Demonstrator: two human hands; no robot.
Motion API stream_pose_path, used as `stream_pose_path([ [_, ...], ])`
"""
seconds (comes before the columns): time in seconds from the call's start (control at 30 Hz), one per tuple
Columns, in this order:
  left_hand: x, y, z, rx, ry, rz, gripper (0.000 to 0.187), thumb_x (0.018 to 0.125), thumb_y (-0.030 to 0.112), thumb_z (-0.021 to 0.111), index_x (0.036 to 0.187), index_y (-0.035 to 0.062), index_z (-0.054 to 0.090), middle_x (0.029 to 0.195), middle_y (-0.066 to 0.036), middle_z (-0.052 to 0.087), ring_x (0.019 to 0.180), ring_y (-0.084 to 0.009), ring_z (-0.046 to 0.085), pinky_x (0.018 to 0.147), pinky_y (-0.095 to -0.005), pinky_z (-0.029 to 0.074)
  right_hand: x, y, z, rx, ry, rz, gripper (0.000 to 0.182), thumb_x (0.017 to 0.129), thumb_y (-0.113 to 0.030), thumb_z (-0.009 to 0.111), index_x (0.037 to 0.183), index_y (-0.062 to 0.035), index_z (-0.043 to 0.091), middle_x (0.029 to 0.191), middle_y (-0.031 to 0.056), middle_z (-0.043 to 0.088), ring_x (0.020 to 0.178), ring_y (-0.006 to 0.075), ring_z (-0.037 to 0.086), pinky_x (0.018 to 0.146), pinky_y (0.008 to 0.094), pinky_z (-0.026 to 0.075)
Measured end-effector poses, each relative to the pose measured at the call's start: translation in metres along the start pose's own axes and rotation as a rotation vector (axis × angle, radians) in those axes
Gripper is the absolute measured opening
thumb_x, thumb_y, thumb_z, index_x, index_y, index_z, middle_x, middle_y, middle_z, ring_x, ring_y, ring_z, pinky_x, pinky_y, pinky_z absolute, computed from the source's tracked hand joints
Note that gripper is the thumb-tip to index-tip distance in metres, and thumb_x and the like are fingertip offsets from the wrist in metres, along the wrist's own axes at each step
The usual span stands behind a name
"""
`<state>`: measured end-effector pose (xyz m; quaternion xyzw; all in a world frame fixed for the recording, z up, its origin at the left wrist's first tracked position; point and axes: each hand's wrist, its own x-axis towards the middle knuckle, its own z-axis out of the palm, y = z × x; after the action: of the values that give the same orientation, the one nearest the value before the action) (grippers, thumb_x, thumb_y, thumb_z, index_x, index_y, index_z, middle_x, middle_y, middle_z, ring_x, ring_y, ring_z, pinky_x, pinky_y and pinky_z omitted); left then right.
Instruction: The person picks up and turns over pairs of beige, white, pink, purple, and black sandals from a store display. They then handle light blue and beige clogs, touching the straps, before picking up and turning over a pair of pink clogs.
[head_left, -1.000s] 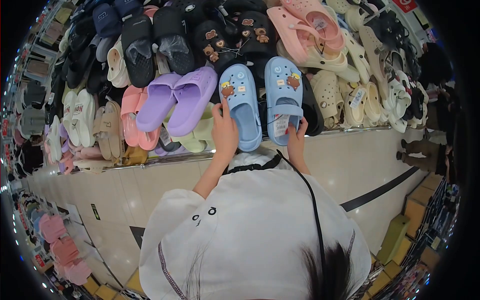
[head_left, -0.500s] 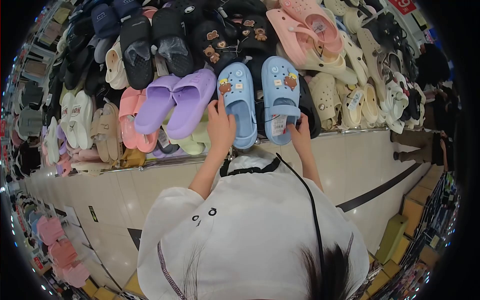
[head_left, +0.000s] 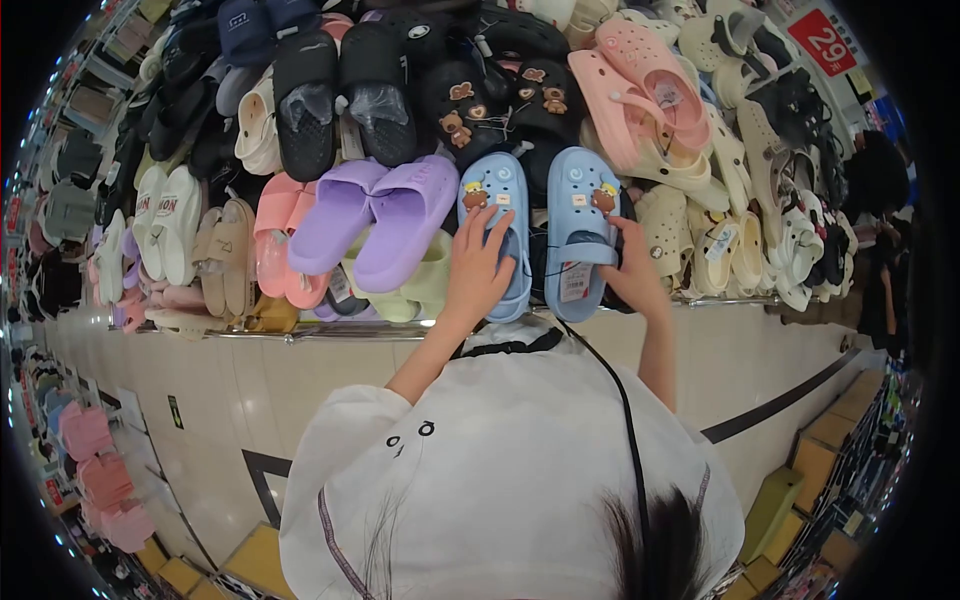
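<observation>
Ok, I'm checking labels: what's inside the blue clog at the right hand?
A white tag shows within the heel end of the blue clog, its print too small to read. The inside of its toe is covered, so it cannot be seen.

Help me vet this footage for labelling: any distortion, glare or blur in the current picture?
Head view: strong wide-angle bending, edges falling to black; head view: pale glare spots on the floor; head view: blue clogs fairly clear, small print on the price tag unreadable.

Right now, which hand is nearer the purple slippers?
Left. Your left hand is beside the purple slippers, on one blue clog; your right hand is farther right, at the other clog.
</observation>
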<state>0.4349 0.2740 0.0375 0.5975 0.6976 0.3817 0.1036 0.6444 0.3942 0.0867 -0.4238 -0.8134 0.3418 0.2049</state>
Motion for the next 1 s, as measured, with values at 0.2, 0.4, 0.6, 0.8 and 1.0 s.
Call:
stream_pose_path([
  [0.2,0.048,-0.008,-0.018,-0.21,0.134,-0.071,0.045,0.076,0.007,0.056,0.119,0.0019,0.044,0.118,-0.021,0.042,0.111,-0.0386,0.042,0.093,-0.0434,0.037,0.046,-0.054,-0.043,-0.302,-0.493,0.011,0.076,0.059,-0.021,0.077,0.124,-0.0036,0.043,0.113,0.018,0.046,0.109,0.035,0.045,0.093,0.0396,0.04],
  [0.4,0.143,-0.057,-0.044,0.047,0.115,-0.363,0.086,0.071,0.04,0.068,0.128,-0.0095,0.028,0.119,-0.03,0.039,0.108,-0.0458,0.043,0.089,-0.0462,0.04,0.165,-0.021,0.0,-0.429,-0.047,-0.421,0.082,0.057,-0.028,0.081,0.127,-0.0075,0.043,0.125,0.0202,0.044,0.104,0.0343,0.05,0.088,0.041,0.043],
  [0.6,0.194,-0.083,-0.04,0.125,0.064,-0.648,0.107,0.063,0.057,0.071,0.131,-0.0113,0.023,0.118,-0.036,0.036,0.112,-0.0477,0.042,0.091,-0.0441,0.042,0.2,-0.036,0.05,-0.902,0.075,-0.341,0.083,0.056,-0.027,0.081,0.126,-0.0072,0.042,0.124,0.0262,0.042,0.096,0.0351,0.053,0.075,0.0393,0.049],
  [0.8,0.204,-0.079,-0.027,0.223,0.11,-0.493,0.109,0.053,0.053,0.079,0.127,-0.01,0.028,0.12,-0.031,0.038,0.105,-0.0448,0.047,0.085,-0.0442,0.045,0.217,-0.022,0.078,-0.833,0.068,-0.278,0.054,0.06,-0.006,0.071,0.108,-0.0057,0.047,0.11,0.0147,0.048,0.096,0.0324,0.05,0.071,0.0436,0.048],
  [1.0,0.206,-0.065,-0.028,0.113,0.214,-0.37,0.094,0.051,0.043,0.081,0.118,-0.0039,0.035,0.117,-0.023,0.041,0.107,-0.0394,0.043,0.088,-0.0433,0.042,0.205,-0.018,0.065,-0.683,0.152,-0.431,0.043,0.061,-0.001,0.065,0.1,-0.0075,0.049,0.105,0.0095,0.05,0.095,0.0298,0.048,0.071,0.0402,0.045],
])
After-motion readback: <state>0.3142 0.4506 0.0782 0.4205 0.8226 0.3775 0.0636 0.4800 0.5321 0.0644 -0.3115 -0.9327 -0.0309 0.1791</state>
